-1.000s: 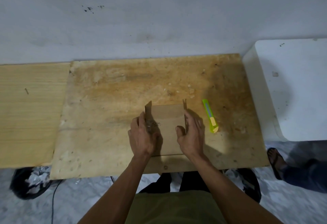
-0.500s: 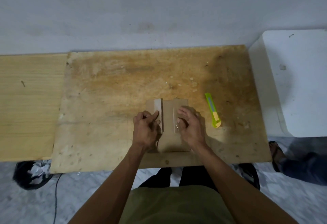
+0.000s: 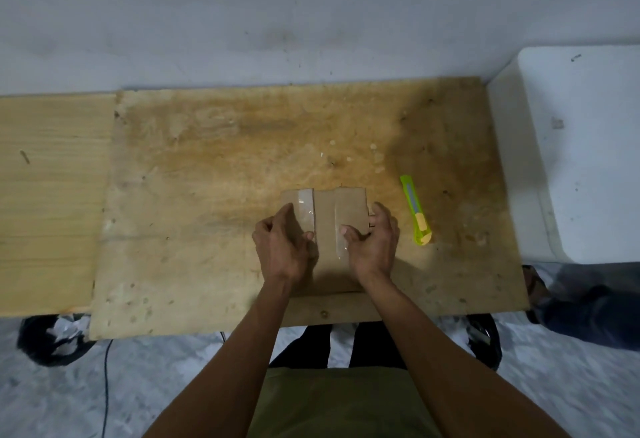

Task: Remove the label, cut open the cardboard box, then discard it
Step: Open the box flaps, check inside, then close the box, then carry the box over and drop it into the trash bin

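Cardboard box [image 3: 325, 216]: near part covered by both hands, lower edge lost in shadow.
Left hand [image 3: 282, 247]: fingertips tucked out of sight at box side.
Right hand [image 3: 374, 243]: palm side unseen.
Black bag [image 3: 52, 340]: partly under the plywood board [image 3: 207, 195].
Foot [image 3: 535, 282]: cut off by white block [image 3: 588, 147].

Both bare forearms reach forward from the bottom edge, converging toward the middle. Left hand [image 3: 281, 247] lies palm down, knuckles up, fingers bent, thumb pointing inward toward the other hand. Right hand [image 3: 375, 242] mirrors it, fingers curled over the far side, thumb tip pressed flat inward. Wrists straight, hands close but apart.
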`<state>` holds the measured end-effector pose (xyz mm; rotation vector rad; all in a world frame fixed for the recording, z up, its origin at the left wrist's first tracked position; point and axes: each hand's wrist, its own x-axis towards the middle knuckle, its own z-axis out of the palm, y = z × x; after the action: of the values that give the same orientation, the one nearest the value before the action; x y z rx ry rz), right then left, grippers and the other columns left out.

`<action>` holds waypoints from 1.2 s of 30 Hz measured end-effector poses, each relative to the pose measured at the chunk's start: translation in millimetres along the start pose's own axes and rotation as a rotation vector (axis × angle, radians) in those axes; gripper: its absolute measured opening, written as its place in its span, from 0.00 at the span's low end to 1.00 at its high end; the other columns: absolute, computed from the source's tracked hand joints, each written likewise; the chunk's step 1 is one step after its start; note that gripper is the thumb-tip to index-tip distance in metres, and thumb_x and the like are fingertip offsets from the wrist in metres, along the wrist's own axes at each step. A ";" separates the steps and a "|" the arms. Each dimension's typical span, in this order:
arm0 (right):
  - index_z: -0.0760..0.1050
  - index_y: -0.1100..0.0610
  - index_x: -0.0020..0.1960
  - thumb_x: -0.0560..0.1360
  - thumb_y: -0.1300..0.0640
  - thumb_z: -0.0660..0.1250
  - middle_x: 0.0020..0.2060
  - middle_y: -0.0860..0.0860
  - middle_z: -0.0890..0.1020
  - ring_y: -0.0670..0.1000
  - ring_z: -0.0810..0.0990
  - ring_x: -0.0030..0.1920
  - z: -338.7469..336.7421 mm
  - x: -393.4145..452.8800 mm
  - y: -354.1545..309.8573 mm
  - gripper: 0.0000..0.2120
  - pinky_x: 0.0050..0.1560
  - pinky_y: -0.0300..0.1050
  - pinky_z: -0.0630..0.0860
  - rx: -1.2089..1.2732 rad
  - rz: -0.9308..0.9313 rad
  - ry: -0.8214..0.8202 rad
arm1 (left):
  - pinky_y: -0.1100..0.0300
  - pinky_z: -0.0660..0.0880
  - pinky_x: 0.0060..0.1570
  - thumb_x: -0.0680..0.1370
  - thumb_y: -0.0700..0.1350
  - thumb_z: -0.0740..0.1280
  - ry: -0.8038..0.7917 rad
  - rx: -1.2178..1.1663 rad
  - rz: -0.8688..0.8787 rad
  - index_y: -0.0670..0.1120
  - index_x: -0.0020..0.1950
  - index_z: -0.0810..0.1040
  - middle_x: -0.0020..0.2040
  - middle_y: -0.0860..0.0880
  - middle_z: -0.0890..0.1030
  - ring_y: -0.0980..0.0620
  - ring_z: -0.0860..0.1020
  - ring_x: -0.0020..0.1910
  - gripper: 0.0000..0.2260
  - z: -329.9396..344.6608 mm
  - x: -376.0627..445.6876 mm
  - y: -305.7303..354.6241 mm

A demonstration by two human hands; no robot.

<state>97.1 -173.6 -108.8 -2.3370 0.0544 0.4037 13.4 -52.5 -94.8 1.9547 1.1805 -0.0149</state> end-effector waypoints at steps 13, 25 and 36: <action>0.59 0.47 0.76 0.77 0.45 0.66 0.71 0.44 0.68 0.47 0.69 0.69 -58.6 -22.0 -16.4 0.31 0.65 0.40 0.71 0.263 -0.074 -0.126 | 0.67 0.66 0.60 0.76 0.52 0.71 -0.105 -0.151 0.347 0.48 0.74 0.71 0.67 0.48 0.76 0.60 0.70 0.63 0.27 -32.6 -10.1 28.1; 0.53 0.42 0.78 0.80 0.41 0.58 0.66 0.53 0.72 0.50 0.73 0.64 -149.0 -52.3 21.7 0.29 0.58 0.40 0.67 0.158 -0.117 0.053 | 0.60 0.68 0.57 0.81 0.55 0.63 -0.120 -0.036 0.532 0.51 0.74 0.71 0.68 0.36 0.71 0.40 0.71 0.69 0.22 21.8 -74.4 89.5; 0.58 0.46 0.77 0.77 0.43 0.66 0.71 0.52 0.70 0.51 0.70 0.69 -266.0 -188.8 201.9 0.33 0.62 0.39 0.64 0.409 0.346 0.432 | 0.51 0.68 0.68 0.82 0.59 0.57 -0.657 0.126 0.766 0.53 0.78 0.61 0.75 0.39 0.63 0.44 0.63 0.75 0.26 147.6 -268.8 99.3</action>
<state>-41.5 -517.5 -10.6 -1.9642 0.6899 0.0349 -7.0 -365.3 -19.9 2.1495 -0.0149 -0.3083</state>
